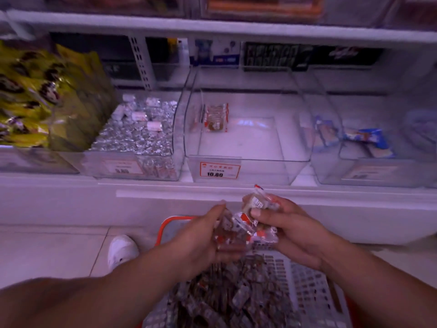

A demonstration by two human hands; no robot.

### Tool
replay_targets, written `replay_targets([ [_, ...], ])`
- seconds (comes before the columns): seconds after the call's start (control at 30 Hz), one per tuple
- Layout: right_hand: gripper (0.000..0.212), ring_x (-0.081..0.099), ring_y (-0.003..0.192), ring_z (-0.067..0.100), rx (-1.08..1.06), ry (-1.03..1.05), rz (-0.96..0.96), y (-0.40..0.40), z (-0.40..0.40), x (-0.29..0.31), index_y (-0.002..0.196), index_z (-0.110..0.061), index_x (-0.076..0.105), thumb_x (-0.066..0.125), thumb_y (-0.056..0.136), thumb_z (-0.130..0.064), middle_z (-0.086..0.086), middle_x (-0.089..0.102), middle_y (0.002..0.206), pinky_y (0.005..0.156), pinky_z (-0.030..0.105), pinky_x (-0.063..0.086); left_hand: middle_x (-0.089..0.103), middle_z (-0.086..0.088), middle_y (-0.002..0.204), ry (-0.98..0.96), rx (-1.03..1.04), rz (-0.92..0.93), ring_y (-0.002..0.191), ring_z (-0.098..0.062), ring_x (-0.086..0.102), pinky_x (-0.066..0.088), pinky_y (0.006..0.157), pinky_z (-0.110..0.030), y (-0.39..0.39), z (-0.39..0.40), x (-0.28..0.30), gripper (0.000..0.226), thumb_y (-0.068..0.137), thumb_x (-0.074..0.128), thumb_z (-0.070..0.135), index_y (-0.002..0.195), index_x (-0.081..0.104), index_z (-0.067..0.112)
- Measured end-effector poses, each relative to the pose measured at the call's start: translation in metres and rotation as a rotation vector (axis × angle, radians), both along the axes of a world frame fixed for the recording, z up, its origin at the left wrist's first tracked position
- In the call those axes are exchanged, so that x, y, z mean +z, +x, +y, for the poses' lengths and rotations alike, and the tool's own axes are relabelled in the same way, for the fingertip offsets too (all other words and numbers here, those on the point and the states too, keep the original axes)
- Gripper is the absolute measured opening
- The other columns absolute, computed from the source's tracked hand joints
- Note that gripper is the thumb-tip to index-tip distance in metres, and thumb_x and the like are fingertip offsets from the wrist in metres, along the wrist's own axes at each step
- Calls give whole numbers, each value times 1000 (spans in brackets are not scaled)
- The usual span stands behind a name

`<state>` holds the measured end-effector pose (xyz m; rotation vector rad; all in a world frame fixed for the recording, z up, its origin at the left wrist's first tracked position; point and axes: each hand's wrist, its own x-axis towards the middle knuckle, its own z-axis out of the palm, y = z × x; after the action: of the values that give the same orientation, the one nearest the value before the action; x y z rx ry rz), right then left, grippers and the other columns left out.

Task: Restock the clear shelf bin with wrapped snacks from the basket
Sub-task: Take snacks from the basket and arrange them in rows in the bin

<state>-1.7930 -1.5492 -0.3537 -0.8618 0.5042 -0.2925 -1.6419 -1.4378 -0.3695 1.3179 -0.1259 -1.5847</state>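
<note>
- White shelf (146, 185): row of clear bins side by side along the front edge.
- Middle clear bin (246, 171): red-bordered price tag (220, 170) on its front, one red-and-clear wrapped snack (215, 117) at back left.
- Left clear bin (132, 166): silver-foil and white wrapped sweets (139, 129).
- Right clear bin (369, 171): a few blue-and-white packets (369, 138).
- Far left: yellow bags (35, 100), blurred; possibly in their own bin.
- Tiled floor (47, 252): red-rimmed basket (314, 292) of wrapped snacks, white shoe (121, 250) just beside it.

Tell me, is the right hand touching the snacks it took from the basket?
Touching. The head view shows the right hand pinching wrapped snacks, thumb pressed on a wrapper.
</note>
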Motion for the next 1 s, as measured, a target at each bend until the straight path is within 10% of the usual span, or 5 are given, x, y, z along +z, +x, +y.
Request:
replay_targets([
  [0.07, 31, 68, 84, 26, -38, 0, -32, -11, 6, 6, 109, -3, 67, 69, 79, 3, 15, 68, 90, 77, 40, 56, 70, -11, 78, -95, 73, 26, 62, -24, 69, 57, 60, -33, -6, 2, 3, 7, 94, 58, 18, 97, 61, 14],
  [0.27, 30, 70, 87, 26, -159, 3, 7, -5, 10, 4, 103, -5, 71, 67, 74, 0, 14, 72, 91, 79, 40, 58, 71, -12, 81, -224, 205, -71, 68, -27, 70, 57, 56, -35, -6, -4, -6, 48, 73, 62, -17, 115, 60, 7],
  [0.47, 26, 69, 95, 32, -163, -101, 75, 9, -5, 5, 106, -4, 70, 68, 80, -3, 19, 72, 102, 84, 45, 57, 66, -30, 111, -298, 335, -239, 97, -36, 65, 45, 102, -58, 0, -14, -10, 69, 49, 87, -6, 112, 66, 13],
  [0.77, 35, 68, 102, 37, -54, -83, 277, 13, -17, -4, 119, 1, 64, 67, 84, 2, 25, 68, 117, 77, 47, 59, 73, -22, 105, -144, 338, -287, 90, -38, 67, 50, 91, -60, 14, -22, -16, 21, 91, 68, 31, 99, 72, 13],
  [1.0, 46, 71, 91, 37, -282, -40, 217, 23, 0, -9, 122, -14, 64, 67, 82, 9, 21, 73, 106, 77, 50, 61, 71, -19, 115, -103, 222, -114, 104, -42, 68, 50, 96, -62, 10, -23, -14, 42, 102, 45, 39, 115, 71, 9],
])
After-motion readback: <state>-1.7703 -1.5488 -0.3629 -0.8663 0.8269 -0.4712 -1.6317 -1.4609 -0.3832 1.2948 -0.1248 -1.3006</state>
